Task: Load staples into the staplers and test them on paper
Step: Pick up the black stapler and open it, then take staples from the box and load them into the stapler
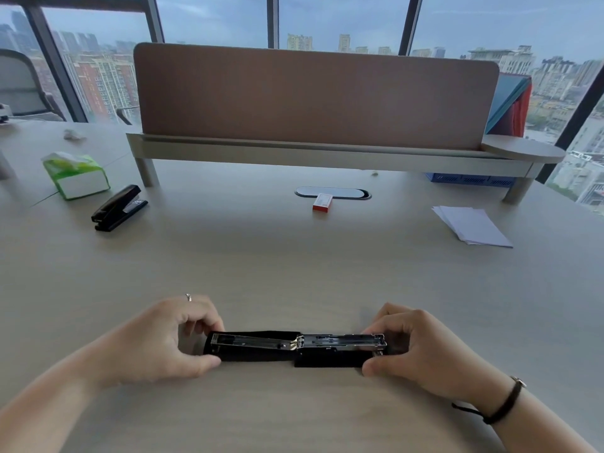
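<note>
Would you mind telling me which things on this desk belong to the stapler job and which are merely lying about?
Part of the job:
- opened stapler, held by left hand and right hand
- second stapler, closed
- staple box
- paper stack

Lying about:
- tissue pack
- crumpled scrap
- blue tray under the shelf

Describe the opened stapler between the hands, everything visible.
The black stapler with the silver metal magazine lies on the pale wood-look desk, swung fully open, both halves flat in a line. Shiny channels face up, joined by a brassy hinge at the middle. No staple strip is discernible inside. The left hand pinches its left end, the right hand its right end.
</note>
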Action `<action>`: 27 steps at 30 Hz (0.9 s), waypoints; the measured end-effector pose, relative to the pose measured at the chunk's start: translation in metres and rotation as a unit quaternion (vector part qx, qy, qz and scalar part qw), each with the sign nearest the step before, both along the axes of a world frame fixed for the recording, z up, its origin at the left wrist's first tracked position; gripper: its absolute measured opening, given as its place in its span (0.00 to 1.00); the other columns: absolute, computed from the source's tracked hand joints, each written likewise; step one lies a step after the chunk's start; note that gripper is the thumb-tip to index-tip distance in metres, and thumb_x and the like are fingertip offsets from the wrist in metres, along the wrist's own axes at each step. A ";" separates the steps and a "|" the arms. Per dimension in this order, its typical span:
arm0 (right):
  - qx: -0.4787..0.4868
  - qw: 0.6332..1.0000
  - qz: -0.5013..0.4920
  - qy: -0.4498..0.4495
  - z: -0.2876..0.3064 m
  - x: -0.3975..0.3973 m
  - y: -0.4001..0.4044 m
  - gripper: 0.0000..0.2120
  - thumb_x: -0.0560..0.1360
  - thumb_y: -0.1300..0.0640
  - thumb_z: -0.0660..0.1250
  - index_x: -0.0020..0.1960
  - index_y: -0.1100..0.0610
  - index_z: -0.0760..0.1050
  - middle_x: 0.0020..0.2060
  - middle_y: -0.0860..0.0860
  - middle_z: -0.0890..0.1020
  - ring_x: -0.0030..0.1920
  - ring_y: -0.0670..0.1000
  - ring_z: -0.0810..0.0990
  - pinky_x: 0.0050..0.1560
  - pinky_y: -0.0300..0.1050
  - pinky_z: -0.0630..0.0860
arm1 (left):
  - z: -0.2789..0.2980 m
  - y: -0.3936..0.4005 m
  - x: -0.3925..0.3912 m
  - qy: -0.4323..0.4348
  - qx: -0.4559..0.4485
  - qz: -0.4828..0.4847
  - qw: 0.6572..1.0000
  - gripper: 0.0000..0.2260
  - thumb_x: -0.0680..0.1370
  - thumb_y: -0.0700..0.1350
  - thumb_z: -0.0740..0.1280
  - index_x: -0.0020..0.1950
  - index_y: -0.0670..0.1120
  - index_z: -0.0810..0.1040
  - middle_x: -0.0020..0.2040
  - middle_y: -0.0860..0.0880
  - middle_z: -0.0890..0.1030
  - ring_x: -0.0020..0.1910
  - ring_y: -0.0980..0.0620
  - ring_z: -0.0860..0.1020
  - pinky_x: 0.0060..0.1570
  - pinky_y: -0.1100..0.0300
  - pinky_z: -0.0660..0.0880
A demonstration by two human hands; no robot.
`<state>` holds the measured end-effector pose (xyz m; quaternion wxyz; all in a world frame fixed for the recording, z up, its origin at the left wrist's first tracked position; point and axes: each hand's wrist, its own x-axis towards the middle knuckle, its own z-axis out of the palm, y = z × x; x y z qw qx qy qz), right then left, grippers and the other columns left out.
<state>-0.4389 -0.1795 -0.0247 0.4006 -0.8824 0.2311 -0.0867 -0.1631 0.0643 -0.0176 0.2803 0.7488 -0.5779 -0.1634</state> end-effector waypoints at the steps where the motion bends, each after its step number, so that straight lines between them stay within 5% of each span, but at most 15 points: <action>1: -0.001 1.000 0.002 -0.001 0.000 0.000 0.000 0.13 0.60 0.46 0.81 0.44 0.41 0.85 0.44 0.47 0.80 0.41 0.49 0.81 0.47 0.49 0.77 | 0.000 0.000 0.001 0.000 0.008 0.001 1.000 0.10 0.64 0.52 0.76 0.42 0.56 0.81 0.42 0.53 0.81 0.43 0.52 0.77 0.47 0.59 0.74; 7: -0.001 1.000 0.026 0.015 -0.001 0.000 -0.006 0.20 0.56 0.42 0.81 0.47 0.39 0.83 0.46 0.43 0.80 0.43 0.46 0.82 0.52 0.48 0.77 | 0.017 -0.016 0.015 0.071 0.142 -0.040 0.987 0.24 0.60 0.65 0.78 0.53 0.61 0.79 0.45 0.57 0.80 0.44 0.56 0.78 0.50 0.60 0.76; 10: 0.003 0.999 0.045 0.015 0.001 -0.001 -0.020 0.31 0.53 0.36 0.82 0.55 0.36 0.81 0.47 0.41 0.79 0.44 0.43 0.80 0.50 0.37 0.75 | 0.020 -0.046 0.024 0.077 0.072 -0.024 0.994 0.17 0.67 0.64 0.74 0.48 0.56 0.81 0.39 0.54 0.80 0.36 0.59 0.76 0.43 0.59 0.76; 14: -0.033 0.999 0.036 -0.002 0.013 0.015 -0.042 0.30 0.55 0.25 0.73 0.55 0.34 0.80 0.46 0.38 0.81 0.45 0.43 0.79 0.44 0.30 0.71 | 0.014 -0.101 0.038 0.050 -0.048 0.048 0.996 0.07 0.73 0.51 0.75 0.42 0.48 0.83 0.38 0.44 0.83 0.33 0.60 0.74 0.36 0.65 0.71; 21: 0.013 0.992 -0.100 -0.081 0.023 0.092 -0.101 0.10 0.73 0.47 0.73 0.52 0.48 0.84 0.40 0.53 0.82 0.38 0.46 0.78 0.40 0.34 0.74 | -0.007 -0.203 0.066 -0.001 -0.038 0.140 0.989 0.13 0.72 0.57 0.74 0.48 0.49 0.82 0.39 0.54 0.81 0.37 0.56 0.77 0.40 0.62 0.73; 23: -0.007 0.984 -0.154 -0.086 0.019 0.121 -0.121 0.11 0.73 0.49 0.73 0.55 0.51 0.83 0.41 0.50 0.81 0.37 0.46 0.77 0.36 0.31 0.72 | -0.009 -0.229 0.068 -0.025 -0.020 0.158 0.987 0.17 0.71 0.59 0.72 0.53 0.48 0.81 0.43 0.53 0.81 0.44 0.53 0.79 0.46 0.58 0.76; 27: -0.006 0.974 -0.212 -0.074 0.003 0.172 -0.156 0.20 0.74 0.49 0.73 0.63 0.56 0.80 0.43 0.48 0.80 0.43 0.49 0.79 0.46 0.40 0.73 | -0.016 -0.271 0.072 -0.080 0.012 0.191 0.978 0.26 0.70 0.66 0.69 0.61 0.50 0.77 0.54 0.52 0.79 0.55 0.50 0.78 0.55 0.54 0.76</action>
